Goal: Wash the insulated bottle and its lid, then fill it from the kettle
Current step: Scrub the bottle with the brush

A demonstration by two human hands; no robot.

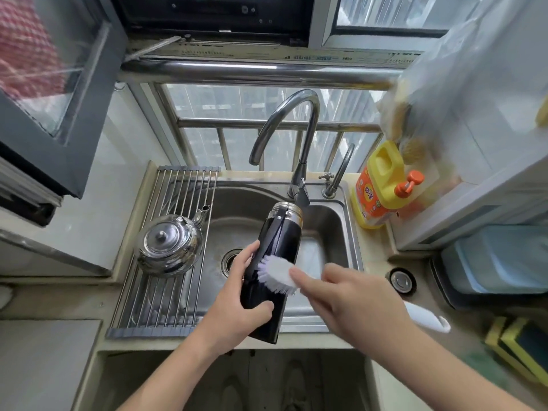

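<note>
left hand [240, 301] wraps the lower body of the black insulated bottle [278, 238], thumb across the near side, fingers curled round the far-left side; firm hold. bottle hangs over the sink [335, 221], tilted, long axis running from the base at the near edge up to the steel neck at the far end, just under the faucet [296, 114] handle. a dark strap lies along its side. cannot tell whether the lid is on; no separate lid made out. right hand [350, 301] grips a white scrubbing brush [277, 272], index finger stretched along the back of the head, other fingers closed round the handle, whose tail sticks out near-right. bristles press on the bottle's right flank, just far of the left thumb, so the brush sits between the two hands. judgement: outside scrub in hand, filling not begun. strokes want to follow the long axis toward the neck, where the wall is bare; toward the base the left thumb blocks. open room over the basin to the right; to the left the steel kettle [169, 241] on the roll-up rack [184, 185] stands near, the faucet close past the neck. no water seen running
</note>
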